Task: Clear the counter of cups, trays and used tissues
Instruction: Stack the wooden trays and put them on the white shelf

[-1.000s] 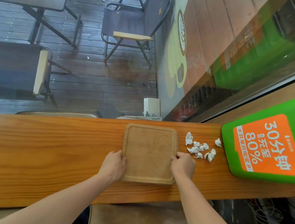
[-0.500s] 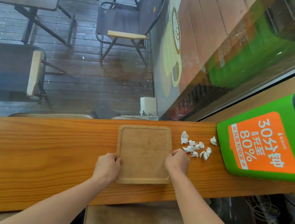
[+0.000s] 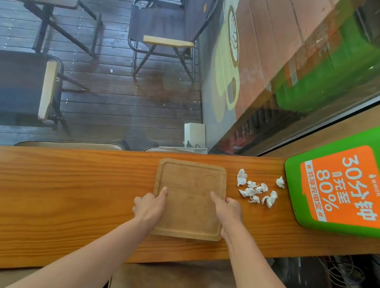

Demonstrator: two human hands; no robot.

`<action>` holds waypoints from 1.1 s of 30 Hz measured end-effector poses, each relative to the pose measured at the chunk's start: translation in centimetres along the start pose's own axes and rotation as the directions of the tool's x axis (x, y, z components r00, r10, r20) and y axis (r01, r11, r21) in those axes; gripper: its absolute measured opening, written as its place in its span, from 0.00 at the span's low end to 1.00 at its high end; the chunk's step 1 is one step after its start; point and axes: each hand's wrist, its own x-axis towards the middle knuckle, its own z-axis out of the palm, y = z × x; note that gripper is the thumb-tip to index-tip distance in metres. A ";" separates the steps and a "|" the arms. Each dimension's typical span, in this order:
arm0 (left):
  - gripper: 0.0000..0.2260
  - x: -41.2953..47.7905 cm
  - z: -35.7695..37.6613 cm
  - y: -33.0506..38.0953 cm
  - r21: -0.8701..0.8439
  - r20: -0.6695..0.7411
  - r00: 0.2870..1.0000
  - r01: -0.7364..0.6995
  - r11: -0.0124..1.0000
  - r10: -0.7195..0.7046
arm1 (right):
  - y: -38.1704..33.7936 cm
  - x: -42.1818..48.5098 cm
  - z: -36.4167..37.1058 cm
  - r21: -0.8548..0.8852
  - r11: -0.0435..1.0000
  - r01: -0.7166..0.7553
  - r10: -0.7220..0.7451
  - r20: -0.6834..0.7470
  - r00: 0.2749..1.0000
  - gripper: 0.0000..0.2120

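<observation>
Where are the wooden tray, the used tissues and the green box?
wooden tray (image 3: 189, 194), head view, on its bare middle.
used tissues (image 3: 250, 192), head view, on a central scrap.
green box (image 3: 291, 172), head view, on its green left edge.

matt wooden tray (image 3: 188, 209) — glossy wooden counter (image 3: 49, 195)
</observation>
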 end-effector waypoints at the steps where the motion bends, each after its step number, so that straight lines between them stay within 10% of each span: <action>1: 0.32 0.0 -0.1 0.0 0.013 0.001 1.000 0.001 1.000 -0.001 | 0.0 0.0 -0.1 -0.009 1.000 -0.002 0.002 0.013 1.000 0.29; 12: 0.25 -1.7 -2.2 0.0 0.135 0.008 0.985 -0.172 0.976 0.172 | 0.9 -2.3 -0.5 0.151 0.988 0.037 -0.049 0.072 0.996 0.20; 23: 0.36 -10.3 -8.5 6.3 -0.209 0.097 0.944 -0.290 0.934 0.315 | -5.3 -12.9 -5.3 0.260 0.920 0.294 -0.307 0.011 0.952 0.17; 33: 0.32 -17.9 -10.1 4.4 -0.225 0.310 0.748 -0.542 0.809 0.587 | 0.4 -24.4 -8.6 0.483 0.802 0.352 -0.376 -0.050 0.925 0.11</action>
